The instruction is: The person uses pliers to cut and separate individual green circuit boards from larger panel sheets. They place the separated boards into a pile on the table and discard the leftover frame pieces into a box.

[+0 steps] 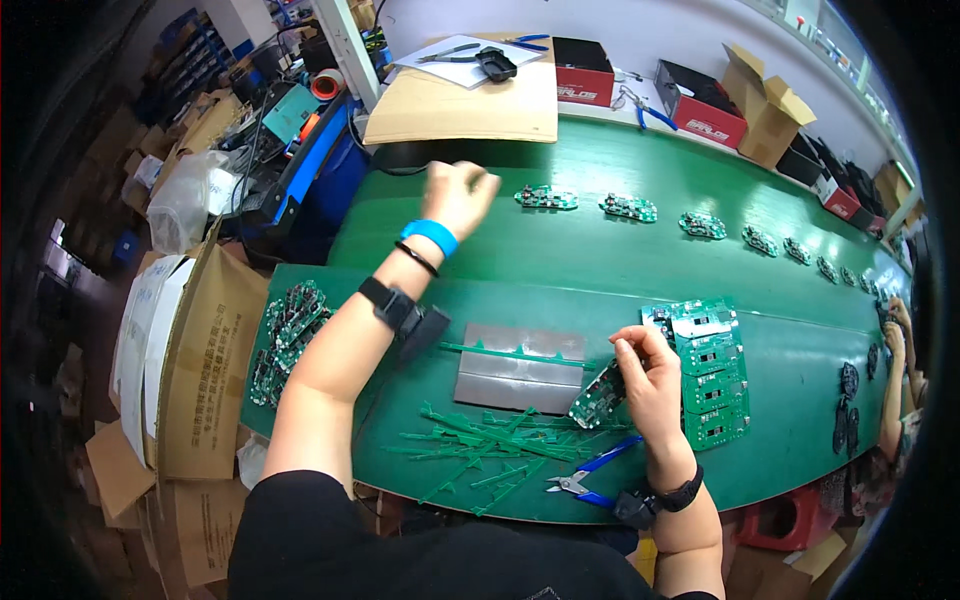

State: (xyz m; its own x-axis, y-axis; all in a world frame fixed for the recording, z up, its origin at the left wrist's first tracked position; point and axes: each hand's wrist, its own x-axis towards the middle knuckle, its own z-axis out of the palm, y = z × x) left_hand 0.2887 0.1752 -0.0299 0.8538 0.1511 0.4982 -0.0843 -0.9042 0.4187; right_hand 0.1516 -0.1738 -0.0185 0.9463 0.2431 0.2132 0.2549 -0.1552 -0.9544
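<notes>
Right hand [650, 378] pinches circuit board [598, 400] between thumb and fingers, at right edge of grey plate [500, 388]. Left hand [458, 200] raised over green bench [580, 258], fingers curled (whether gripping anything, cannot tell). Blue-handled cutters [610, 456] lie beside green strips [492, 440].

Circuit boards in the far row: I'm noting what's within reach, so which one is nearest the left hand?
The row's leftmost board, just right of the left hand; the remaining boards continue rightward, each farther from that hand.
</notes>
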